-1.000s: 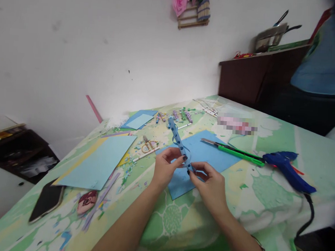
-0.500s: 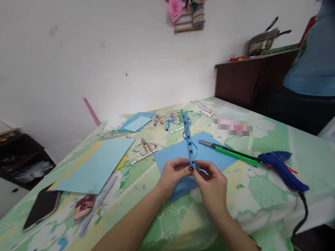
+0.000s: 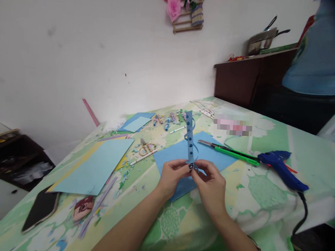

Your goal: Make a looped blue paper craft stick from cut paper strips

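A light blue paper strip with dark blue dots (image 3: 189, 140) stands upright between my hands, with thin blue curls looping out at its sides. My left hand (image 3: 171, 177) pinches its lower end from the left, thumb against the paper. From the right, my right hand (image 3: 213, 185) closes thumb and fingers on the same end; the exact grip there is partly hidden. Both hands are above a blue sheet (image 3: 173, 151) on the table. Just right of this sheet's middle lies a craft knife (image 3: 207, 143), its blade pointing left.
A blue glue gun (image 3: 284, 170) with a cord lies right, beside a green stick-like tool (image 3: 236, 156). Left are scissors (image 3: 147, 147), a white pen (image 3: 143, 157), coloured paper sheets (image 3: 94, 166), a phone (image 3: 41, 208) and a small pink-and-maroon case (image 3: 83, 208). Small paper rolls (image 3: 167, 123) lie behind.
The dotted strip has turned in my fingers and stands straighter, showing a flatter, wider face. A curl now shows on the right of its top. My hands have barely moved.
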`<state>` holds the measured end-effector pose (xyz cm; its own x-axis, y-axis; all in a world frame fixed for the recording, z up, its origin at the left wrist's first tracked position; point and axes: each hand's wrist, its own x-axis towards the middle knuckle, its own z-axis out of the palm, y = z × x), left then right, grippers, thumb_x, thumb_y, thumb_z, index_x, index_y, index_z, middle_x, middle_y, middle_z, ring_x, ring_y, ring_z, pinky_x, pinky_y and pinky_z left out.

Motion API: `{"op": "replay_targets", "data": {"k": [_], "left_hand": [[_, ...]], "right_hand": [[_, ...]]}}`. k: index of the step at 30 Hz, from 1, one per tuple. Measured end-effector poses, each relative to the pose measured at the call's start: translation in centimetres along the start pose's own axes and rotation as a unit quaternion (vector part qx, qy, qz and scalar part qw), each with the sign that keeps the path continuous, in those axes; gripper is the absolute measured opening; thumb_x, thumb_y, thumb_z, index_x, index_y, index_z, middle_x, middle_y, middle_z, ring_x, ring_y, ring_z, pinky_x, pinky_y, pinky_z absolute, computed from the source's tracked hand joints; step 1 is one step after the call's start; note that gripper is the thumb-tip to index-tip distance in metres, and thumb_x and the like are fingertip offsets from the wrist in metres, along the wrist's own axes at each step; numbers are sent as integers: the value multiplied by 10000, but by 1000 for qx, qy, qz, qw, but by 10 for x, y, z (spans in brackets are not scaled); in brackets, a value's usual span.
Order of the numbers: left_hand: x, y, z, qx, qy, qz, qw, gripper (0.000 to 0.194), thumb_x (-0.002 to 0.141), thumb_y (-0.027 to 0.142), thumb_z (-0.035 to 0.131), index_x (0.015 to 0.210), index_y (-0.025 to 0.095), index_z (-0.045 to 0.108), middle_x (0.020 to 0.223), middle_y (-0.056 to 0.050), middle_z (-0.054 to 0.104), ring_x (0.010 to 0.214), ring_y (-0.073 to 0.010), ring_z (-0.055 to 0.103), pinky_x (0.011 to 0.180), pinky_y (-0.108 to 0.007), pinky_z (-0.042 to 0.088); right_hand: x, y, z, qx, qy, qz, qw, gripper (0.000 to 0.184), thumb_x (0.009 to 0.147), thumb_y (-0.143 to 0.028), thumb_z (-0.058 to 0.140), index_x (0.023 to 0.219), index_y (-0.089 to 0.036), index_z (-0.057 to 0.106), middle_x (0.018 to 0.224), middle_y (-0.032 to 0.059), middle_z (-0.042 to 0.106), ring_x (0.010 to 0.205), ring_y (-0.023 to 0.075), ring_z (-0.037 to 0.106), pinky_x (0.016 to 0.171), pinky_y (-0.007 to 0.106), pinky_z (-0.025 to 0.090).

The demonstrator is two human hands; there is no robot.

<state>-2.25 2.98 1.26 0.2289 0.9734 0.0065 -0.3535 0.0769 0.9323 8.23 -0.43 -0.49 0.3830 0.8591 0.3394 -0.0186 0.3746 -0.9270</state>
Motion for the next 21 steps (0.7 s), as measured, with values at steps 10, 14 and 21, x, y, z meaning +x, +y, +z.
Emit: {"op": "replay_targets", "data": {"k": [10, 14, 21], "left_hand": [[-2, 1, 0, -24, -9, -14, 1000, 236, 563, 247, 780, 750, 124, 707, 740, -72, 686, 681, -167, 623, 676, -340, 526], [0, 3, -1, 25, -5, -5, 1000, 247, 594, 286, 759, 766, 114, 715, 752, -85, 691, 703, -175, 627, 690, -326, 525], [6, 9, -12, 85, 34, 9, 996, 298, 645, 356, 710, 801, 103, 714, 825, -113, 695, 733, -195, 653, 715, -334, 533]], "right_hand": [[0, -3, 0, -31, 0, -32, 999, 89, 752, -250, 577, 816, -194, 603, 872, 46, 575, 830, 161, 569, 719, 301, 550], [1, 0, 0, -26, -21, -33, 999, 128, 760, -247, 571, 877, -199, 590, 926, 54, 575, 884, 173, 569, 764, 325, 540], [3, -4, -38, -137, 25, -96, 986, 230, 777, -310, 562, 985, -211, 567, 1006, 72, 597, 876, 197, 583, 807, 380, 487]]}}
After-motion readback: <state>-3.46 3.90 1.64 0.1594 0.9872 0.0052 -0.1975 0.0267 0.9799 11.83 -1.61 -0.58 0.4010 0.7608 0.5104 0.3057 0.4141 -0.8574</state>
